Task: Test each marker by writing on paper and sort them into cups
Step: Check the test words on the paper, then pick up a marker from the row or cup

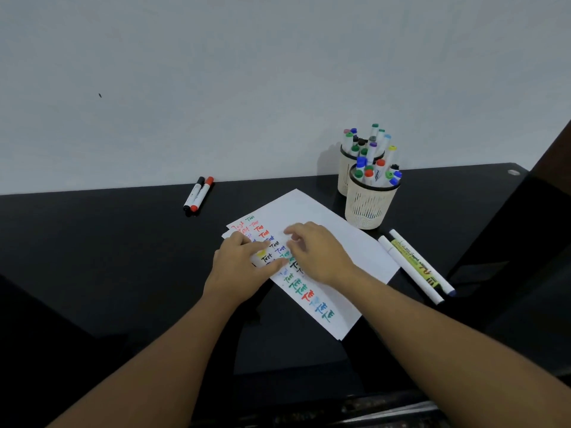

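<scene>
Head view looks down on a black table [92, 257] that stands against a pale wall [216, 72]. On the table lies a white paper [327, 230], and under its far left corner the edge of at least one more sheet shows. The long axis of the paper runs from far-left to near-right, and along its left side many small words "Test" are written in red, green, blue, black and yellow.

The left hand [244, 267] lies on the left edge of the paper, fingers nearly straight and pressed on the sheet, the fingertips pointing to the right. The right hand [315, 251] is over the middle of the paper, with fingers loosely bent; it holds no marker, and I cannot tell if the fingertips touch the paper or only hover just above it.

Two cream cups stand at the far right, touching or nearly touching: the near cup [369, 205] and the far cup [344, 168], both full of markers standing upright with coloured caps; their number I cannot count surely. Two white markers [414, 267] lie side by side just right of the paper, pointing far-left to near-right. Two more, the black and red capped markers [198, 196], lie together at the far edge, well apart from the paper, caps toward the wall.
</scene>
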A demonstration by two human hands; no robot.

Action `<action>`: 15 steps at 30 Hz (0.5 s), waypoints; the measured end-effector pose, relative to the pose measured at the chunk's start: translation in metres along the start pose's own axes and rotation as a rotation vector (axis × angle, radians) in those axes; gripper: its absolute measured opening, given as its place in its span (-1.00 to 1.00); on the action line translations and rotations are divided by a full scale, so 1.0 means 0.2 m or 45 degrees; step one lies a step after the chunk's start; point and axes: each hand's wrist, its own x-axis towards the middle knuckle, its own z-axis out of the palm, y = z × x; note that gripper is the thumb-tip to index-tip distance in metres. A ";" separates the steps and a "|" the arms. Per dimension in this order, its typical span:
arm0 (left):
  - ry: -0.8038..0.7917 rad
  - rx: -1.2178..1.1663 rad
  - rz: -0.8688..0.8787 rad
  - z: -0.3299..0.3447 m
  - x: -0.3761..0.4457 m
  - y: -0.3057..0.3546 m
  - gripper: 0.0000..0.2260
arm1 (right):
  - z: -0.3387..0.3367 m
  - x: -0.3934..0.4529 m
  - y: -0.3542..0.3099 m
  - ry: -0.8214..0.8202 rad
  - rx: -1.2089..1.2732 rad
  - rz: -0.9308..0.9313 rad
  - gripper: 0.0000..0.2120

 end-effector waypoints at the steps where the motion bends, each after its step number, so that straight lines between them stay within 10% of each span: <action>1: 0.003 -0.013 -0.005 0.00 0.00 0.00 -0.39 | 0.02 -0.01 0.02 0.015 0.012 0.006 -0.70; 15: 0.272 -0.048 -0.121 -0.18 0.20 -0.04 -0.84 | 0.07 -0.02 0.06 0.115 0.091 0.021 -0.73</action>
